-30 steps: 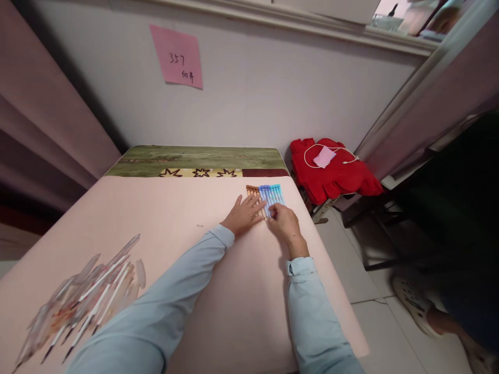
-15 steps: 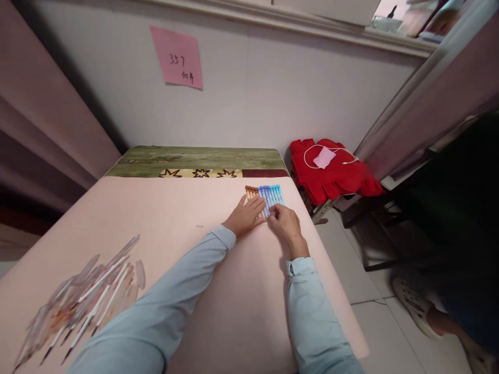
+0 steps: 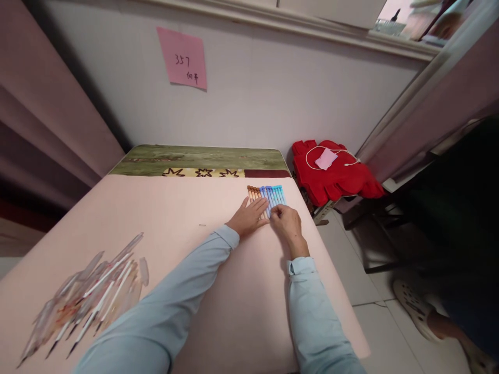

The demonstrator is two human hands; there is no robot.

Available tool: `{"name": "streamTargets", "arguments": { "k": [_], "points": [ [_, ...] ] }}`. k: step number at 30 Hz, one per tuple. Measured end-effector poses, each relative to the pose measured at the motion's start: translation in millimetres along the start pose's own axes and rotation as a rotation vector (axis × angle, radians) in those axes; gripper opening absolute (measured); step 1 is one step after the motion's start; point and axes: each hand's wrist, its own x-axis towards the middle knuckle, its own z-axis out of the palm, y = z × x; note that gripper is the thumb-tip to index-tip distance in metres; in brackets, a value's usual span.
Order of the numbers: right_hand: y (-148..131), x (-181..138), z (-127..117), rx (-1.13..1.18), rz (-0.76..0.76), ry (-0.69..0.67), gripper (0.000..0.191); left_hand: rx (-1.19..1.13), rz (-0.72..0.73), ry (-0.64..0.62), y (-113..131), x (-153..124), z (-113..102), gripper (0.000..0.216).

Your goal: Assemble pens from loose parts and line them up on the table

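Note:
A neat row of pens [image 3: 268, 194], orange on the left and blue to turquoise on the right, lies side by side near the far right of the pink table [image 3: 163, 218]. My left hand [image 3: 248, 217] rests flat on the orange pens with its fingers stretched out. My right hand [image 3: 287, 222] is beside it, its fingertips curled and pinched on the near end of a blue pen in the row. Both sleeves are light blue.
A heap of clear wrappers and white pen refills [image 3: 88, 293] lies at the near left of the table. A green patterned cloth [image 3: 198, 158] covers the far end. A red cushion with a white cable [image 3: 333, 169] sits to the right, and a person's sandalled foot [image 3: 419, 306] is on the floor.
Both hands stay on the pen row with only slight finger shifts. The view has shifted slightly.

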Motion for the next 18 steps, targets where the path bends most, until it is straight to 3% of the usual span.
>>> {"name": "streamTargets", "arguments": {
  "k": [3, 6, 8, 12, 14, 18],
  "points": [
    [1, -1, 0, -0.002, -0.007, 0.020, 0.020, -0.013, -0.014, 0.022, 9, -5, -8, 0.065],
    [3, 0, -1, 0.009, -0.027, 0.096, 0.023, -0.067, -0.100, 0.123, 32, -30, -22, 0.064],
    [4, 1, -1, 0.024, -0.046, 0.155, 0.025, -0.160, -0.156, 0.188, 53, -60, -33, 0.061],
    [-7, -1, 7, 0.106, -0.161, 0.224, 0.024, -0.361, -0.041, 0.263, 89, -135, -53, 0.047],
    [-20, -9, 17, 0.182, -0.264, 0.195, 0.022, -0.425, -0.046, 0.288, 98, -171, -58, 0.036],
    [-51, -37, 46, 0.284, -0.426, -0.009, 0.017, -0.499, -0.249, 0.295, 99, -224, -63, 0.019]
  ]
}}
